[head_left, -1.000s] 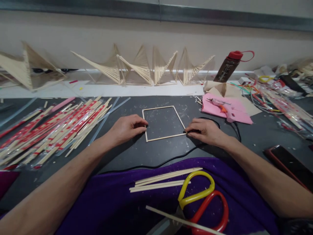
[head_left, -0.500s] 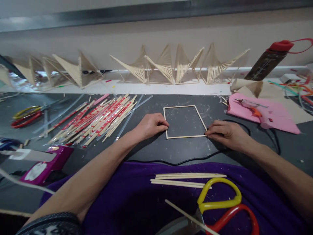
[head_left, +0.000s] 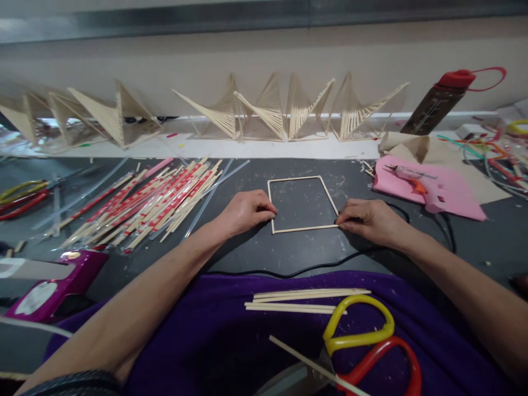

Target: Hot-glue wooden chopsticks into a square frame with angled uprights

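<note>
Left hand, right hand: pinching near corners of pale wooden-stick square frame, flat on dark bench; press evenly.

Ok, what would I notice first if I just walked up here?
The square frame of thin pale wooden sticks in the middle, held by the left hand and right hand at its near corners. Then the scissors with yellow and red handles on the purple cloth nearest you.

Stick frame between chopstick pile and glue gun
</note>
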Action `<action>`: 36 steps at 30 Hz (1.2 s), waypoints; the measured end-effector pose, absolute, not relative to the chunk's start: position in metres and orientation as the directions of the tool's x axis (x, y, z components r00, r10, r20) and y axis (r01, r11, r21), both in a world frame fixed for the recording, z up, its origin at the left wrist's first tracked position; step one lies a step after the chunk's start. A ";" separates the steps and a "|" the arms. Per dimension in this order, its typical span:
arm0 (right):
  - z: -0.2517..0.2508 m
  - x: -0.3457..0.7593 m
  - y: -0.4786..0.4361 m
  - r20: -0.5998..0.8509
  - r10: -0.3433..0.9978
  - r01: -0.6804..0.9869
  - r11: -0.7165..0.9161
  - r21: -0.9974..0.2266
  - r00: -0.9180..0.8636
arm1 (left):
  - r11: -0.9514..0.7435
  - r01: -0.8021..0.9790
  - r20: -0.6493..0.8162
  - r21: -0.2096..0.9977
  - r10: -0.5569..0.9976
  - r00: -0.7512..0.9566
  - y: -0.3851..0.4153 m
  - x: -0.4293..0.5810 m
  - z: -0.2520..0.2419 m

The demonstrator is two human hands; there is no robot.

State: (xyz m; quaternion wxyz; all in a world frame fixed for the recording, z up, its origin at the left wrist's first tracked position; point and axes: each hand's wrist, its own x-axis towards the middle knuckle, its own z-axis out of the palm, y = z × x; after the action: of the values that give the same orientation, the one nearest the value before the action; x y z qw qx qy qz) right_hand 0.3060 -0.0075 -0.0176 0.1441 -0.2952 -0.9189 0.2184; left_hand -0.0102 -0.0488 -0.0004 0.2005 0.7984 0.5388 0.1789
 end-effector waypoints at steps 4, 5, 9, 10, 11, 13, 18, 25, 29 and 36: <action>-0.018 0.305 -0.007 0.147 0.598 0.476 0.742 -0.472 -0.788 | -0.345 0.788 0.072 0.511 0.930 0.360 -0.048 -0.010 -0.001; -0.018 0.305 -0.007 0.150 0.595 0.472 0.746 -0.470 -0.790 | -0.345 0.787 0.072 0.511 0.930 0.360 -0.048 -0.010 -0.001; -0.019 0.304 -0.007 0.156 0.598 0.476 0.747 -0.465 -0.786 | -0.339 0.790 0.067 0.512 0.932 0.356 -0.048 -0.010 -0.001; -0.020 0.304 -0.008 0.158 0.603 0.481 0.745 -0.462 -0.782 | -0.338 0.791 0.066 0.510 0.932 0.355 -0.048 -0.009 0.000; -0.020 0.304 -0.008 0.160 0.608 0.487 0.743 -0.459 -0.778 | -0.338 0.792 0.065 0.508 0.932 0.356 -0.048 -0.009 0.000; -0.022 0.304 -0.009 0.165 0.617 0.498 0.742 -0.449 -0.770 | -0.343 0.795 0.067 0.500 0.931 0.360 -0.048 -0.010 0.001; -0.022 0.306 -0.013 0.172 0.639 0.517 0.727 -0.451 -0.749 | -0.351 0.803 0.072 0.482 0.929 0.363 -0.047 -0.012 -0.001; -0.012 0.321 -0.017 0.108 0.766 0.594 0.571 -0.567 -0.634 | -0.303 0.804 0.060 0.512 0.946 0.319 -0.049 -0.011 0.002; -0.019 0.321 -0.019 0.192 0.761 0.652 0.635 -0.416 -0.619 | -0.136 0.803 -0.040 0.580 0.980 0.194 -0.053 -0.007 0.007; -0.029 0.308 -0.027 0.256 0.710 0.635 0.703 -0.321 -0.656 | -0.030 0.749 -0.151 0.661 0.974 0.172 -0.057 0.000 0.006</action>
State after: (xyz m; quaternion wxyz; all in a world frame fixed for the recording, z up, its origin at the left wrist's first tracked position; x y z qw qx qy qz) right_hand 0.3084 -0.0269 -0.0290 0.1834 -0.3717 -0.9043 0.1022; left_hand 0.0000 -0.0575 0.0057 0.3191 0.6957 0.6192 0.1756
